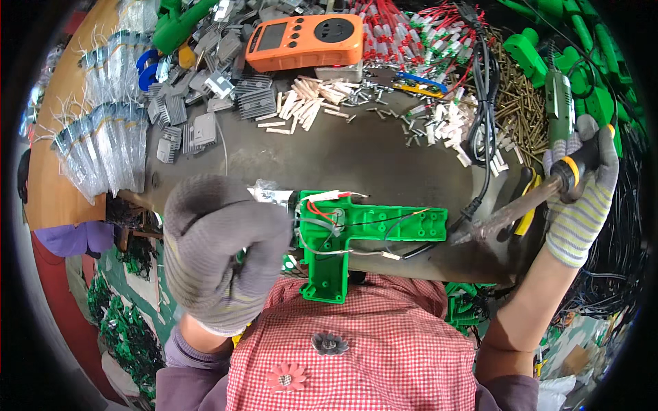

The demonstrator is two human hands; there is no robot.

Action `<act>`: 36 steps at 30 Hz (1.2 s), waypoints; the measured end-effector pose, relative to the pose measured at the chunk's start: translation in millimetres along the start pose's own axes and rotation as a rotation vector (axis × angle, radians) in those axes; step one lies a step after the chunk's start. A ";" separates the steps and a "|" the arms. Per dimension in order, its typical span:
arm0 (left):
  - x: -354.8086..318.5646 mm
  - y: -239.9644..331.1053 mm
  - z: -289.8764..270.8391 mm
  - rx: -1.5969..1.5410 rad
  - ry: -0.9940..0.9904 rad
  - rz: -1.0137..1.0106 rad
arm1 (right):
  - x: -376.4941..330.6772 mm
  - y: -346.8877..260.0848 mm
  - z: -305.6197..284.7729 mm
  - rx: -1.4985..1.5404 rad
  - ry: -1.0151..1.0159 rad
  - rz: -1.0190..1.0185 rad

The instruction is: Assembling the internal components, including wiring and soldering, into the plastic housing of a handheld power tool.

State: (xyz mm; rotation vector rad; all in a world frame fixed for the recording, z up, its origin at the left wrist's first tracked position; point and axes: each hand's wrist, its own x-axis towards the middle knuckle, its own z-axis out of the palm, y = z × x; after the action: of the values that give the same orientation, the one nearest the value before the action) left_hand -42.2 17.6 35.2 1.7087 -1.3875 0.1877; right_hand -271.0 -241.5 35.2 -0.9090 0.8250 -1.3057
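A green plastic tool housing half (329,274), shaped like a T, lies open at the table's front edge. Red, black and grey wires run through it, and one lead ends in a black sleeve (418,251) at its right end. My left hand (226,246), in a grey striped glove, is closed beside the housing's left end; what its fingers hold is hidden. My gloved right hand (582,198) grips a soldering iron (569,171) by its black, yellow-ringed handle. The iron's brownish shaft slants down left, its tip just right of the housing.
An orange multimeter (305,42) stands at the back among grey metal parts (257,96), white tubes (308,103) and screws (528,109). Yellow-handled pliers (526,205) lie under the iron. A black cord (484,103) and a green handheld tool (558,103) are at right. Bagged parts (103,147) lie left.
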 end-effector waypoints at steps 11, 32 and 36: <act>59.0 19.2 43.8 0.054 -0.462 -0.004 | 11.1 22.8 18.2 -0.314 -0.126 0.031; 51.6 11.9 56.7 -0.057 -0.498 -0.098 | 14.2 37.2 21.6 -0.243 -0.187 -0.004; 50.5 13.1 55.8 -0.030 -0.519 -0.110 | 20.4 43.9 6.1 -0.310 -0.375 -0.149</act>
State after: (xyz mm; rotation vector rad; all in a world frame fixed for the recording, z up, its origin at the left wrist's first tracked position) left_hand -57.4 -57.0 40.4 1.8807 -1.6433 -0.3613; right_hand -244.9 -259.6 -1.8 -1.4355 0.6815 -1.0993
